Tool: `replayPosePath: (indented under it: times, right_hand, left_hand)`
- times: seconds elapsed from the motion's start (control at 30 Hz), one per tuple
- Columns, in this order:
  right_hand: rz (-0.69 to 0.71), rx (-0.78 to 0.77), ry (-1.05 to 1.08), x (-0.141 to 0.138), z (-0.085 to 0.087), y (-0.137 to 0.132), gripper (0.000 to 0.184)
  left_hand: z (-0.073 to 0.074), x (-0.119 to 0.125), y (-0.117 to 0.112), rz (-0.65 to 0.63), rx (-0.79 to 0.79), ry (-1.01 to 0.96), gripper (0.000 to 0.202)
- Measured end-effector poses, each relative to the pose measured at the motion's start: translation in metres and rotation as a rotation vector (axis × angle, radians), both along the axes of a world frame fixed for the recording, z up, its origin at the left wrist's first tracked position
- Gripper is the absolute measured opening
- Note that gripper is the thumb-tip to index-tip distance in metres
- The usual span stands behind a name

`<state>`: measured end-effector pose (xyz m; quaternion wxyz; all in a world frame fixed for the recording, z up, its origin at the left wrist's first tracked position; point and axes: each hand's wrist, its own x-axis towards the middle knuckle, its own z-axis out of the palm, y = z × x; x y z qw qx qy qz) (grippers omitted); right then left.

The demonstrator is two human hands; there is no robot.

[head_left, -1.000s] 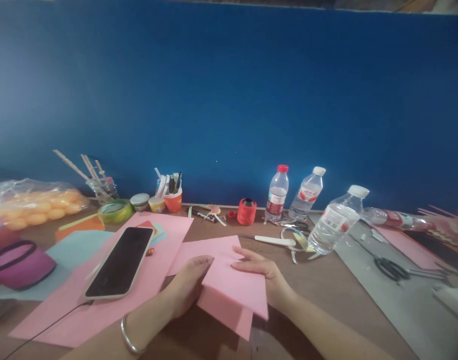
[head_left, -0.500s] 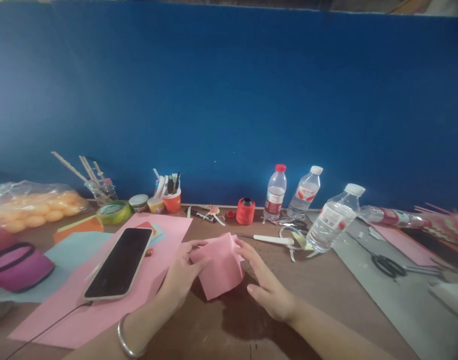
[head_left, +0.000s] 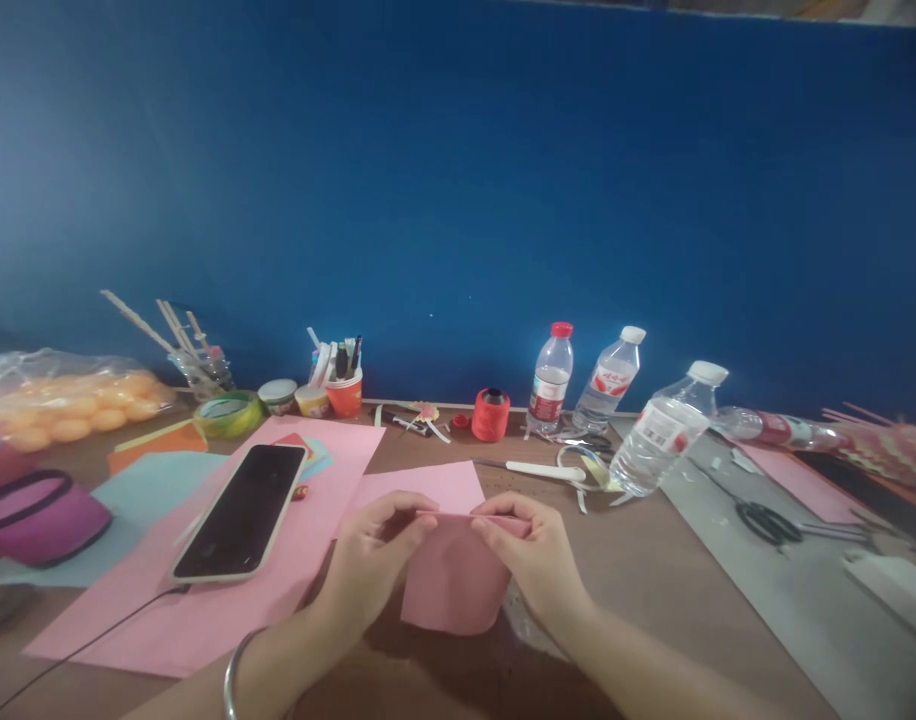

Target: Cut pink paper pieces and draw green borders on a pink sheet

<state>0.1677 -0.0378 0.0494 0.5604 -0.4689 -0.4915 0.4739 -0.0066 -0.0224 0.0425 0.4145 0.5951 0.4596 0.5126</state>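
"What does your left grip (head_left: 368, 565) have?"

"The upper edge of the pink paper (head_left: 454, 590). I'm pinching it narrowly, thumb on the near face, bent fingers behind."

"And your right grip (head_left: 542, 560)?"

"The same edge, only farther from the phone (head_left: 240, 515). It's closed just as tightly, thumb against fingers; my two thumb tips are near each other but apart."

"So where is the paper?"

"Right of the phone, between my two grips, its broad face turned toward me. Whether its lower edge touches the surface (head_left: 645, 560), I can't tell."

"What's around it?"

"The phone rests on a large pink sheet (head_left: 147, 625). Right of the phone, just past my fingertips, lies a smaller pink sheet (head_left: 432, 482). Farther right of the phone there's a white-handled tool (head_left: 546, 470), and beyond it, also to the right, a red spool (head_left: 491, 417)."
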Motion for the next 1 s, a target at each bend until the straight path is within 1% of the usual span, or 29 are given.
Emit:
replayPosePath:
  times: [0.17,0.4,0.67,1.0]
  right_hand:
    - [-0.050,0.029,-0.021,0.003,-0.006,0.001,0.013]
    - [-0.019,0.045,-0.005,0.005,-0.012,0.002,0.012]
    - [-0.029,0.066,-0.042,0.005,-0.015,0.003,0.016]
    - [-0.022,0.078,-0.065,0.006,-0.015,0.003,0.016]
  left_hand:
    - [-0.005,-0.004,0.007,0.010,-0.027,-0.065,0.011]
    - [-0.013,-0.004,0.007,-0.019,-0.059,-0.152,0.017]
    - [-0.010,-0.003,0.005,0.002,-0.086,-0.186,0.014]
    - [-0.009,-0.002,0.006,0.020,-0.076,-0.183,0.013]
